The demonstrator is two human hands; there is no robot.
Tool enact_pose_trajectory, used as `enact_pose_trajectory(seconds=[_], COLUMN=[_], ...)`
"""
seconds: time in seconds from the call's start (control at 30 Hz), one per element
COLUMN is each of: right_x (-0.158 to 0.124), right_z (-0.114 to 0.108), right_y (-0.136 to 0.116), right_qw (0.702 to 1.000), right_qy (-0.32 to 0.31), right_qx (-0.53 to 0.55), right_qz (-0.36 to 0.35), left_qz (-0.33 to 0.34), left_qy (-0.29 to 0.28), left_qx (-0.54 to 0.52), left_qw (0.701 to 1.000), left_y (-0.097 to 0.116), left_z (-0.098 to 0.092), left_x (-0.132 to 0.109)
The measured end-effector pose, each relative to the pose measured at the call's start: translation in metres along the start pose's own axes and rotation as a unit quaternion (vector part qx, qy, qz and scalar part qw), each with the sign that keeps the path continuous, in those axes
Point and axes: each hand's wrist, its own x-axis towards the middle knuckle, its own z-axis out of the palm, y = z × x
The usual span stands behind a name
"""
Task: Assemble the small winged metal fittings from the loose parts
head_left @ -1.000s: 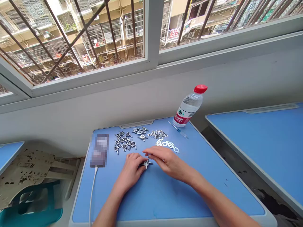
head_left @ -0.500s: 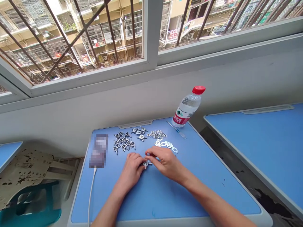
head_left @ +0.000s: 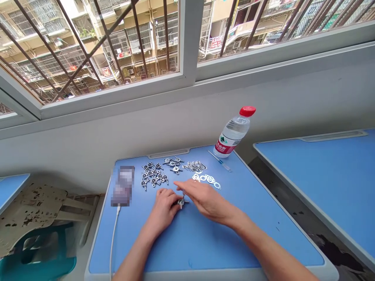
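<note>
My left hand [head_left: 164, 207] rests on the desk, thumb and fingers closed on a small silver metal part [head_left: 181, 203] with a round centre and thin arms. Over it, my right hand [head_left: 205, 197] is at a slim upright tool [head_left: 183, 192] that looks like a small screwdriver. Its fingers are stretched out and hide the top of the tool; its lower end meets the metal part. Beyond my hands lie several similar metal parts with dark round centres [head_left: 154, 174], a smaller group [head_left: 175, 169], silver hook-shaped pieces [head_left: 197, 166] and flat pale ring plates [head_left: 209, 179].
A water bottle with a red cap [head_left: 234, 132] stands at the back right of the blue desk [head_left: 187, 249], beside a pen [head_left: 219, 160]. A blurred phone [head_left: 123, 185] with a white cable [head_left: 114, 234] lies at the left. Another blue desk [head_left: 328, 168] stands to the right.
My right hand's fingers have gone from a bent pinch at the tool's top to stretched out flat over it. My left hand keeps its hold on the metal part.
</note>
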Motion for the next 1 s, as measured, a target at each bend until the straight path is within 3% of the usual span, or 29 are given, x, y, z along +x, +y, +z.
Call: enact_pose_trajectory(seconds=[0.3,0.53,1.0], right_x=[0.003,0.002,0.003], right_z=[0.012,0.005,0.005], right_y=[-0.002,0.0,0.001], right_qw=[0.996,0.999,0.994], right_qy=[0.088,0.008,0.088], right_qx=[-0.012,0.053,0.05], right_qz=[-0.01,-0.006,0.046], left_qz=[-0.005,-0.003,0.008], left_qy=[0.004,0.004,0.01], left_qx=[0.022,-0.001,0.037], left_qw=[1.0,1.0,0.999], left_y=[0.004,0.002,-0.002], left_z=[-0.001,0.0,0.003], left_x=[0.001,0.0,0.001])
